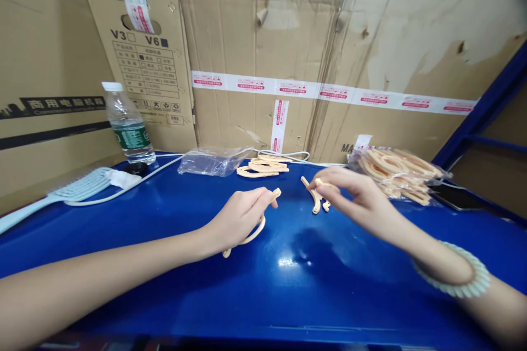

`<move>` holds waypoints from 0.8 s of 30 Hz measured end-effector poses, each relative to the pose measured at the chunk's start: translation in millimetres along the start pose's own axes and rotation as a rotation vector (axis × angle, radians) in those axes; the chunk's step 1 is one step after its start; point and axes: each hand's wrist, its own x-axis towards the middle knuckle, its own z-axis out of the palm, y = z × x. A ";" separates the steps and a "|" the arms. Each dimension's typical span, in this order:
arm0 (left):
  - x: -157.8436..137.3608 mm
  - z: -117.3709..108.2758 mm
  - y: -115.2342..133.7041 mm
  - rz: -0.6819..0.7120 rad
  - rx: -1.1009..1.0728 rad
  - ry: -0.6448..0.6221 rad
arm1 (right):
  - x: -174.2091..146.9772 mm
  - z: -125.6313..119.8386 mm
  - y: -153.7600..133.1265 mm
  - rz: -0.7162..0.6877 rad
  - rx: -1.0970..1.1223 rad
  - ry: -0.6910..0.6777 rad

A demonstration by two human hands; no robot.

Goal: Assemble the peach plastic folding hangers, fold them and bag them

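My left hand (242, 216) is closed round a curved beige strip (258, 232). One end of the strip pokes out past the thumb, and its bowed lower part shows beneath the palm. My right hand (360, 197) pinches a small beige piece (319, 182) between thumb and fingertips, apart from the left hand. Just below those fingertips, a curved beige part (316, 204) lies on the blue table (263, 296). Beside it is a smaller beige bit (326, 206).
Behind my hands lie a stack of beige curved pieces (263, 166) and a clear plastic bag (209, 163). Bagged pieces (395, 170) and a dark phone (457, 197) sit at right. A water bottle (129, 126), hairbrush (82, 185) and white cable (164, 164) are at left; cardboard (255, 38) stands behind.
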 end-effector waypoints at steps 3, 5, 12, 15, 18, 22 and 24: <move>3.4 0.3 -2.1 -0.223 -0.425 -0.060 | 7.8 -23.6 29.5 -0.057 -0.118 -0.014; 5.9 0.8 -5.6 -0.288 -0.598 -0.051 | 8.2 -29.1 49.9 -0.082 -0.172 -0.127; 7.0 1.7 -14.0 -0.332 -0.704 0.054 | 2.2 -11.8 84.4 -0.129 -0.306 -0.314; 6.0 2.0 -11.4 -0.372 -0.731 0.101 | 2.6 -13.2 85.0 -0.120 -0.310 -0.375; 6.3 2.0 -8.3 -0.403 -0.764 0.130 | 3.4 -16.6 81.1 -0.111 -0.333 -0.397; 5.9 3.2 -8.5 -0.393 -0.788 0.130 | -0.1 -2.5 53.0 -0.139 -0.367 -0.236; 4.0 5.1 -8.5 -0.375 -0.809 0.130 | -5.2 13.0 30.2 -0.281 -0.322 -0.100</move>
